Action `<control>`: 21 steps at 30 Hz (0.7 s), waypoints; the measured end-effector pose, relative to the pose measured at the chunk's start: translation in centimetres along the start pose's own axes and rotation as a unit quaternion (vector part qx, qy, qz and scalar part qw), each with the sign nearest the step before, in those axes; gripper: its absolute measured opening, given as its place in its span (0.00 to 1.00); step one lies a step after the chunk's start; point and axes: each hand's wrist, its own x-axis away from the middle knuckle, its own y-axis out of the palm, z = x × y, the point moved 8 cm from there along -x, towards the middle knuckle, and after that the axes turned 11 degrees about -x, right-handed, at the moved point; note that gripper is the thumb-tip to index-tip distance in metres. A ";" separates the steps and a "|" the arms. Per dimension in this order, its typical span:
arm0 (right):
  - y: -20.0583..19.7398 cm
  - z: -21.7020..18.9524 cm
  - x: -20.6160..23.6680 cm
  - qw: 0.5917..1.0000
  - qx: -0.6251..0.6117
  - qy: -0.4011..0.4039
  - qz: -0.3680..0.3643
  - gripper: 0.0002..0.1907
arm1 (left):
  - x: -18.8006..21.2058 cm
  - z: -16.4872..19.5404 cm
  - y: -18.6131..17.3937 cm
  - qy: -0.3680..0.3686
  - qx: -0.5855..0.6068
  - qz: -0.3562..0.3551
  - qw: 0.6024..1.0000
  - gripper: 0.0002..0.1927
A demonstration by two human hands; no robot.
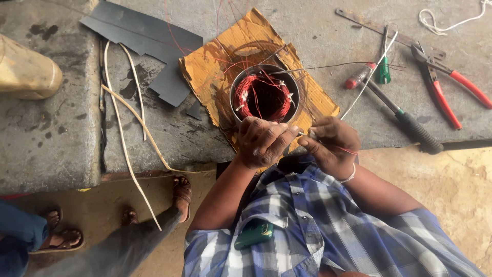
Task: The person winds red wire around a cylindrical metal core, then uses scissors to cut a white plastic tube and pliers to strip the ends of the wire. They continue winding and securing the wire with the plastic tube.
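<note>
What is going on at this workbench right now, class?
A person in a checked shirt works at a round metal housing wound inside with red wire, which sits on a piece of cardboard on a concrete bench. The left hand rests at the housing's near rim; the right hand pinches a thin strand beside it. Red-handled pliers and a screwdriver lie untouched to the right.

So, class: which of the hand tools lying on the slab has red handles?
The pliers at far right: two red handles. The screwdriver beside them has a dark grip.
</note>
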 end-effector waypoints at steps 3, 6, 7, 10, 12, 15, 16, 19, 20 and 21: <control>0.2 -2.7 0.1 0.989 0.043 -0.128 -0.054 0.14 | 0.1 -0.2 -0.2 -0.004 0.013 -0.008 1.000 0.06; -0.1 -2.8 -0.3 0.990 0.041 -0.123 -0.057 0.15 | 0.1 -0.4 -0.3 -0.004 0.011 -0.004 1.000 0.05; 0.1 -2.6 -0.5 0.989 0.069 -0.116 -0.068 0.14 | 0.1 -0.3 -0.4 0.001 0.009 0.000 1.000 0.05; 1.0 -2.5 -0.9 0.975 0.136 -0.138 -0.104 0.12 | 0.0 -0.2 -0.6 0.004 0.011 0.003 1.000 0.06; 1.7 -3.4 -0.5 0.957 0.157 -0.199 -0.143 0.12 | 0.0 -0.2 -0.8 0.001 0.016 0.006 1.000 0.06; 0.2 -3.2 -0.8 0.987 0.028 -0.086 -0.135 0.10 | -0.1 -0.4 -1.2 0.005 0.025 0.008 1.000 0.07; -0.4 -2.8 -1.0 0.990 0.019 -0.041 -0.130 0.10 | -0.2 -0.4 -1.2 0.011 0.025 0.007 1.000 0.07; -2.3 -2.4 -1.8 0.990 0.052 0.037 -0.128 0.10 | -0.9 -0.4 -1.3 -0.032 0.042 -0.017 0.998 0.07; -2.6 -2.7 -2.3 0.985 0.100 0.020 -0.139 0.11 | -1.3 -0.3 -1.4 -0.052 0.048 -0.027 0.997 0.07; -2.8 -3.0 -3.0 0.978 0.148 -0.001 -0.150 0.13 | -1.6 -0.3 -1.3 -0.085 0.068 -0.052 0.993 0.07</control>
